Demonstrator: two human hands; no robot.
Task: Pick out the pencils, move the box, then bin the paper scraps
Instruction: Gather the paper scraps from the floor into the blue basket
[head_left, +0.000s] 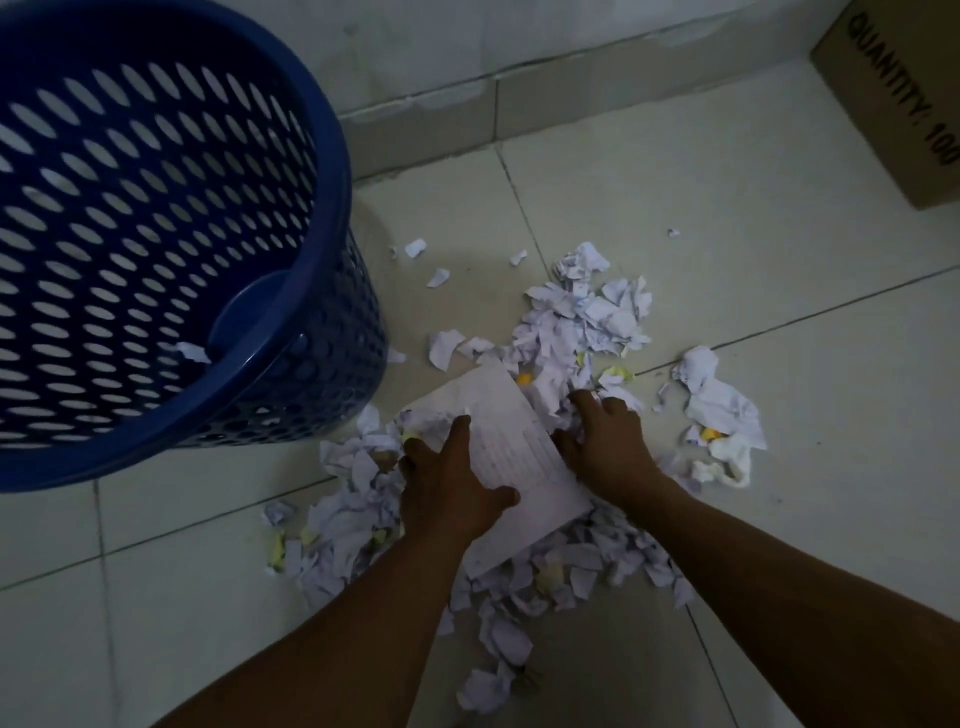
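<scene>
White and yellow paper scraps (576, 322) lie in a loose heap on the tiled floor. A flat printed sheet of paper (511, 441) lies on top of the heap. My left hand (452, 478) rests on the sheet's left edge, with the thumb and index finger stretched over it. My right hand (608, 441) is at the sheet's right edge, its fingers curled down into the scraps. The blue perforated bin (332, 218) stands just left of the heap, with one scrap (192, 352) inside. No pencils are visible.
A brown cardboard box (893, 104) stands at the top right by the wall. A separate clump of scraps (719, 410) lies right of my right hand. Small bits (415, 248) are scattered near the bin. The wall's base (571, 78) runs along the back.
</scene>
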